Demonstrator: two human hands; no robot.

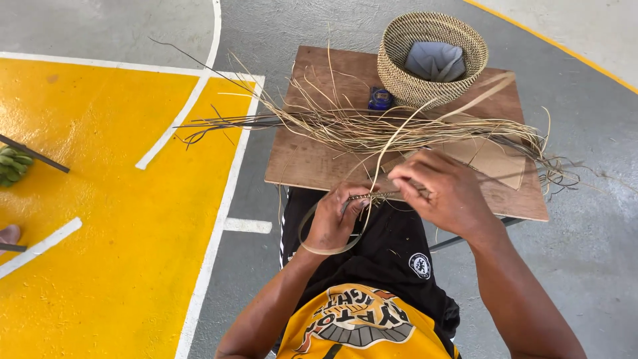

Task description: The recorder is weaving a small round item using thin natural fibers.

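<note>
- A thin braided strip (382, 195), pale and tan, is held above the lap, just off the near edge of the board (312, 166).
- The strip is pinched at its near end by the left hand (335, 219), fingers closed on it; a flat loop of fibre (312, 242) curls under the wrist.
- The other end is gripped by the right hand (442, 193), fingers curled over it and over loose strands.
- One long pale strand (392, 143) rises from the braid towards the basket.
- Risk, as judged: a loosened pinch could let the braid unravel; the dry strands look brittle and may snap if bent sharply.
- A bundle of dry fibres (399, 129) lies across the board, ends overhanging both side edges; snagging there seems possible.
- A woven basket (399, 73) with grey cloth (435, 60) inside sits at the far edge, a small blue jar (380, 100) touching it.
</note>
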